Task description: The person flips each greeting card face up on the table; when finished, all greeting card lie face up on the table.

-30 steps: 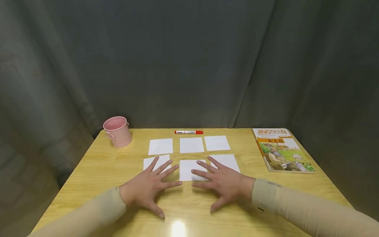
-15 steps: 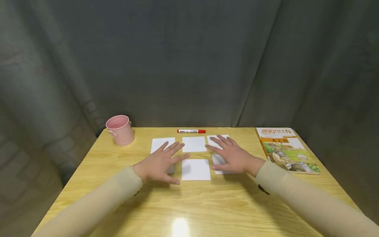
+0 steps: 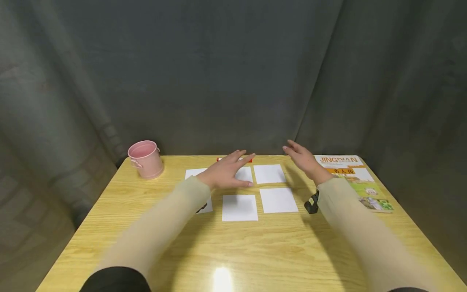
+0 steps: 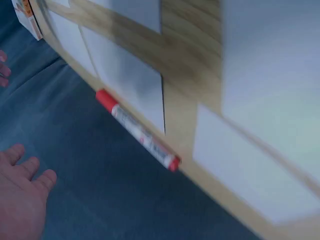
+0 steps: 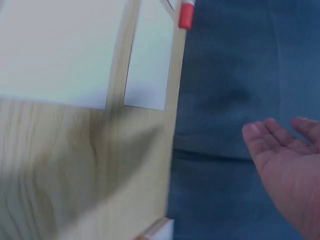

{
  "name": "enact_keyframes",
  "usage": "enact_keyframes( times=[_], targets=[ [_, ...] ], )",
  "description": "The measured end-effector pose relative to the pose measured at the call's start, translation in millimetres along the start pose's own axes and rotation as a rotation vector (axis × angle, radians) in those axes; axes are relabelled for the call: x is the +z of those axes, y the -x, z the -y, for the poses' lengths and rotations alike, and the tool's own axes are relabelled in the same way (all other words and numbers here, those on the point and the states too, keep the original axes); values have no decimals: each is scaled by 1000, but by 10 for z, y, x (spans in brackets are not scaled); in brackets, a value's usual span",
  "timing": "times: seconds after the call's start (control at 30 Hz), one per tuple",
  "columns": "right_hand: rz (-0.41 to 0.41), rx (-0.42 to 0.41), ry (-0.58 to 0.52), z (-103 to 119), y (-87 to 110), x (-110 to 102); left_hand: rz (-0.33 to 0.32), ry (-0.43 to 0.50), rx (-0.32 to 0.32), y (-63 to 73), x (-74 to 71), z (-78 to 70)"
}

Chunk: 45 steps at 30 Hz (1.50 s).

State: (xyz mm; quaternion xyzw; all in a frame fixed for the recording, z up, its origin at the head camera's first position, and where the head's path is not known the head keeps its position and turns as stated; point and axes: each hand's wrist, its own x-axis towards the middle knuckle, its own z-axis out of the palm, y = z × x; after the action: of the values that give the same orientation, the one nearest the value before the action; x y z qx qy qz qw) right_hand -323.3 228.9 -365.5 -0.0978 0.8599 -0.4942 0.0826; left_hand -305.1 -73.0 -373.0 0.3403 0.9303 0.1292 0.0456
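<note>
Left hand (image 3: 228, 170), right hand (image 3: 305, 161): apart, fingers extended. Table (image 3: 277, 247): glossy yellow wood, below both. Dark curtain (image 3: 219, 81): beyond. White cards (image 3: 240, 209): below, between hands. Book (image 3: 366, 188): near right hand.

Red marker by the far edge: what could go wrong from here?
Red marker lies along the wooden table's far edge, so a nudge might roll it off.

Left hand hangs above the white paper squares; dipping low could shift their rows.

It also partly hides the marker in the head view, so a grasp may be misjudged.
</note>
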Motion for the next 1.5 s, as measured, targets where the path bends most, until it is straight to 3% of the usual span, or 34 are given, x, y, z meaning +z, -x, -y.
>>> enact_keyframes(
  times=[0.1, 0.2, 0.33, 0.5, 0.67, 0.8, 0.93, 1.1, 1.2, 1.5],
  targets=[
    [-19, 60, -133, -120, -84, 11, 18, 31, -34, -164, 148, -41],
    [-12, 118, -164, -292, -151, 92, 60, 43, -79, -268, 321, -104],
    [-31, 158, -55, -447, -185, 203, 115, 29, -127, -374, 487, -238],
    [-64, 175, 112, -515, -196, 228, 127, -15, -128, -548, 645, -387],
    [-37, 240, 175, -516, -143, 299, 180, -73, -162, -573, 807, -480],
    [-46, 282, 145, -491, -135, 364, 212, -55, -203, -544, 816, -535],
    [-90, 336, 7, -437, -192, 375, 204, -39, -217, -547, 783, -546],
    [-139, 440, -151, -470, -225, 318, 199, -26, -197, -552, 776, -547],
    [-153, 460, -218, -511, -220, 288, 201, -27, -184, -556, 791, -551],
    [-97, 414, -118, -597, -163, 229, 198, -16, -170, -578, 796, -561]
  ],
)
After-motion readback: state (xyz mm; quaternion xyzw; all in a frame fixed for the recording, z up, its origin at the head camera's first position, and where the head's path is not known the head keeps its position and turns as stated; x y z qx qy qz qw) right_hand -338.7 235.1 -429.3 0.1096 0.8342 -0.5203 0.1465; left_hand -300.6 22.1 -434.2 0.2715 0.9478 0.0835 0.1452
